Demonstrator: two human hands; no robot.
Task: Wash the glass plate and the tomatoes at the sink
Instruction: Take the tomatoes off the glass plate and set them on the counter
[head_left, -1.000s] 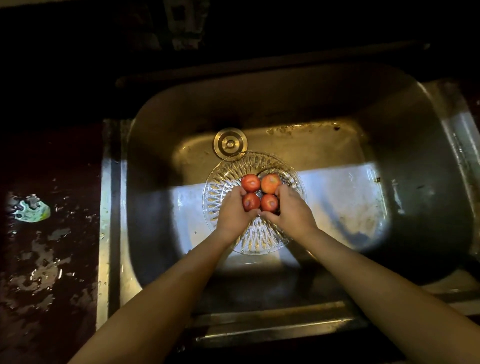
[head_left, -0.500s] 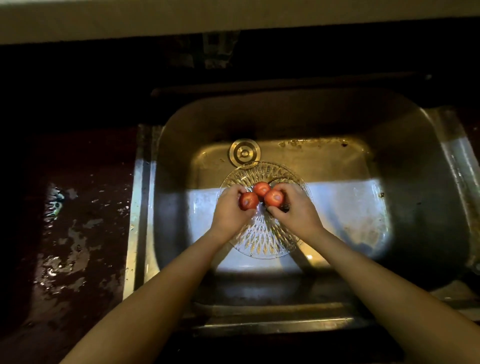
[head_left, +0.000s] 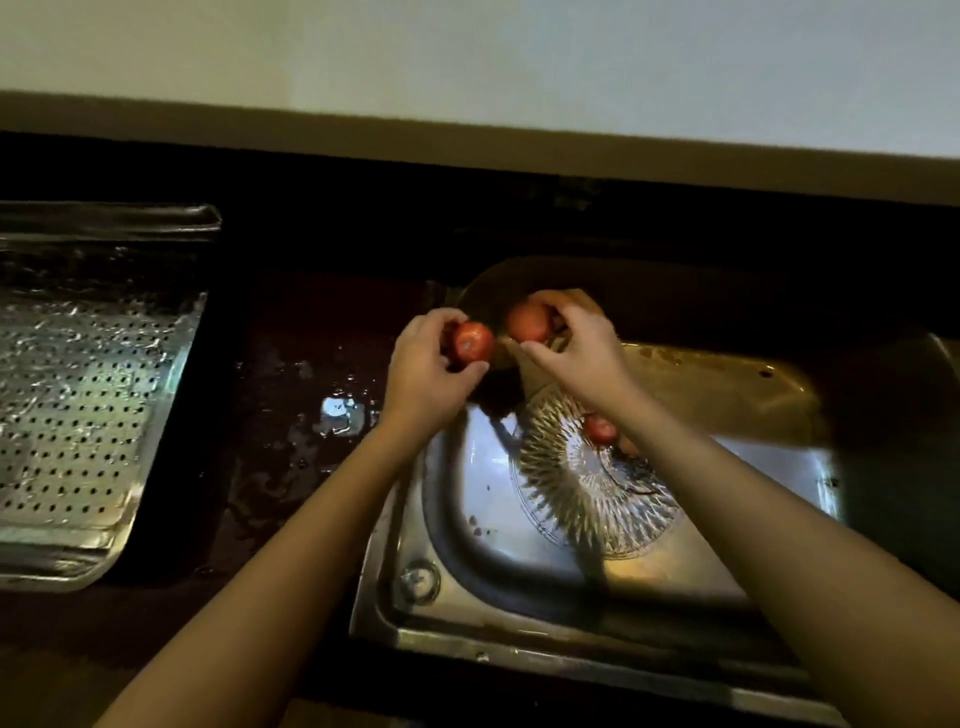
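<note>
At the far left a perforated metal tray (head_left: 78, 415) sits on the wet dark counter (head_left: 291, 415), well apart from the sink (head_left: 467, 519). Your left hand (head_left: 423, 374) is curled around a red tomato (head_left: 471, 342) above the sink's left rim, and just to its right your right hand (head_left: 582, 353) has its fingers closed on a paler tomato (head_left: 530, 322). Below your right forearm the glass plate (head_left: 592, 488) lies on the sink floor with another tomato (head_left: 600, 428) resting on it, partly hidden by the arm.
</note>
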